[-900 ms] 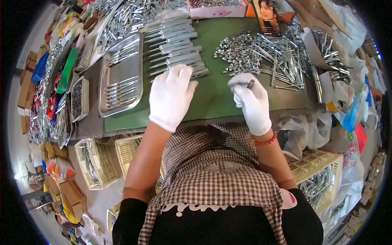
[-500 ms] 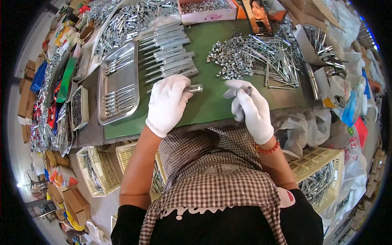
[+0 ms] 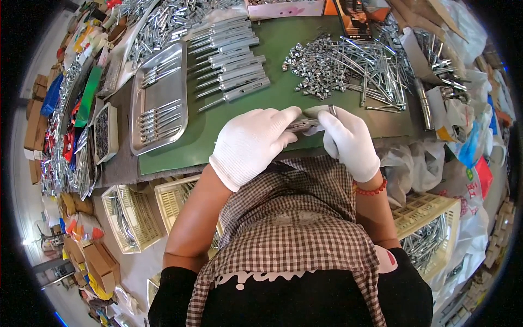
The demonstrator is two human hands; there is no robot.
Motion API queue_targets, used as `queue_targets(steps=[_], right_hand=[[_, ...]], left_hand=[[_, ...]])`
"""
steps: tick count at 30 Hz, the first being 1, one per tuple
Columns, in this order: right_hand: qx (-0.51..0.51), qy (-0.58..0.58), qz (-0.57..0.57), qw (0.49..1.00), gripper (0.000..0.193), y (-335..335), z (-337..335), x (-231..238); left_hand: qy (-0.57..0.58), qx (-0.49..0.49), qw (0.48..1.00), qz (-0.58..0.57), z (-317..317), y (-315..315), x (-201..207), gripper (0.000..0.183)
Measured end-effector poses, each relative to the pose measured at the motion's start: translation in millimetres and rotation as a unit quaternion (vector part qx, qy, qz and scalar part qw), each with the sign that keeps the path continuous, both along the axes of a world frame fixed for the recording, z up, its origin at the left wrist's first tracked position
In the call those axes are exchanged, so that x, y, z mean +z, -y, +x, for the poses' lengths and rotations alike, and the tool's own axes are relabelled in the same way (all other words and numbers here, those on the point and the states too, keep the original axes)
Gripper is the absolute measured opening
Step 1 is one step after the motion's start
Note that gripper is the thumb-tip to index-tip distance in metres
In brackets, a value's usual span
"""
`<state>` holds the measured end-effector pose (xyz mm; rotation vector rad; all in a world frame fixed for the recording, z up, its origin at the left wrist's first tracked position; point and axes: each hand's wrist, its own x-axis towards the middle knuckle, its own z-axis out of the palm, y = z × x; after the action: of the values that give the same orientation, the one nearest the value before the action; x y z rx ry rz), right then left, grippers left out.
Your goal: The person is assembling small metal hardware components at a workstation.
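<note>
My gloved left hand (image 3: pixel 255 136) is closed round a silver slotted tube (image 3: pixel 299 126), which points right above the table's front edge; a thin rod shows on the wrist side. My gloved right hand (image 3: pixel 351 143) meets the tube's right end, its fingers pinching a small metal piece (image 3: pixel 333 111) whose exact kind is partly hidden. Beyond my left hand lies a row of similar slotted tubes with rods (image 3: pixel 245 89). A heap of small metal nuts (image 3: pixel 313 66) and a pile of long bolts (image 3: pixel 376 71) lie beyond my right hand.
A steel tray (image 3: pixel 166 90) holding several thin metal parts sits on the green mat (image 3: pixel 190 152) at left. A larger heap of metal parts (image 3: pixel 163 27) lies behind it. A pink box (image 3: pixel 286 10) stands at the back. Yellow crates (image 3: pixel 141 229) stand below the table.
My left hand has moved right with the slotted tube, uncovering the nearest tube of the row. My right hand has come up against its end with the small piece. The view has shifted slightly.
</note>
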<state>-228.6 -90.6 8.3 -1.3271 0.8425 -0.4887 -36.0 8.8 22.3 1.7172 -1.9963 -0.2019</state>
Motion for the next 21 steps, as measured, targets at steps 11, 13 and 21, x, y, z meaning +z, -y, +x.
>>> queue_targets(steps=[11, 13, 21], right_hand=[[-0.006, -0.112, -0.080, 0.990, 0.030, 4.9, -2.8, -2.7], [-0.006, -0.112, -0.078, 0.991, 0.030, 5.2, -2.4, -1.5], [-0.053, -0.199, -0.302, 0.931, 0.021, 20.8, -10.0, -3.2]], left_hand=[[-0.029, 0.011, 1.000, 0.002, -8.2, 3.5, -5.6, 0.029], [-0.025, 0.017, 1.000, -0.004, -8.9, 4.0, -6.8, 0.028], [0.069, 0.073, 0.994, 0.049, -18.1, 0.2, -13.5, 0.021]])
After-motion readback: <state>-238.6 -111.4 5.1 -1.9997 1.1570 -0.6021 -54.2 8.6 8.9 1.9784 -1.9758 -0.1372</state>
